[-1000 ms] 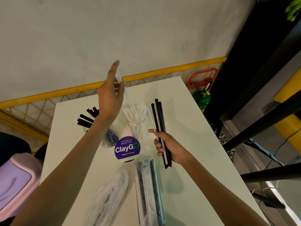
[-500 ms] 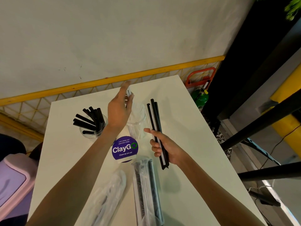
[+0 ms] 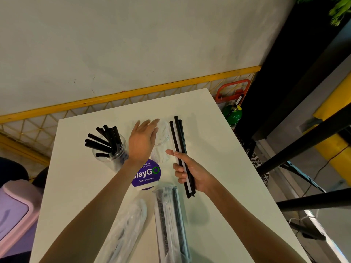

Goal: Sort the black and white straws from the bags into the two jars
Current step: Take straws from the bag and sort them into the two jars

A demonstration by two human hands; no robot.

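My right hand [image 3: 191, 175] grips a bundle of straws [image 3: 180, 141], black ones with one white among them, pointing away over the table. My left hand [image 3: 142, 141] hovers with fingers straight beside and partly over the clear jar of white straws [image 3: 162, 147], holding nothing. Left of it stands the clear jar of black straws [image 3: 109, 149]. Near me lie two plastic bags: one with black and white straws [image 3: 171, 224] and a crumpled clear one [image 3: 125, 230].
A round purple ClayGo sticker [image 3: 147, 175] marks the white table [image 3: 218, 168] between the jars and bags. A pink-lidded bin [image 3: 13, 211] stands at the left. Beyond the right edge are a green extinguisher [image 3: 232, 114] and black table legs.
My left hand came down from high above the table with a white straw, released it at the white-straw jar, and is now empty. My right hand kept its bundle nearly still.
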